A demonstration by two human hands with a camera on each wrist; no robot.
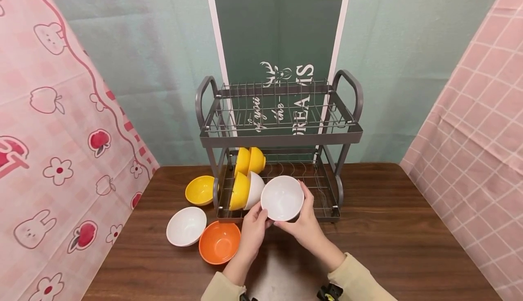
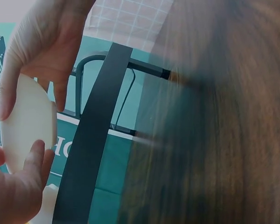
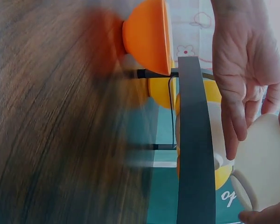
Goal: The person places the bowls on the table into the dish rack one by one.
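Both hands hold a white bowl [image 1: 283,198] in front of the lower tier of a dark two-tier dish rack [image 1: 282,139]. The bowl's open side faces the head camera. My left hand [image 1: 254,229] grips its lower left edge, thumb at the rim. On the right side, my right hand [image 1: 305,221] grips it with the thumb below and fingers along the side. The wrist views show the bowl's outer side [image 2: 30,123], with fingers on it from both sides. Just left of the held bowl, another white bowl [image 1: 255,189] stands tilted against a yellow bowl [image 1: 239,192] in the rack.
Behind those, two more yellow bowls [image 1: 256,160] stand on the lower tier. On the wooden table [image 1: 400,242], left of the rack, sit a yellow bowl [image 1: 200,190], a white bowl [image 1: 186,226] and an orange bowl [image 1: 219,243]. The upper tier has wire dividers and side handles [image 1: 354,93].
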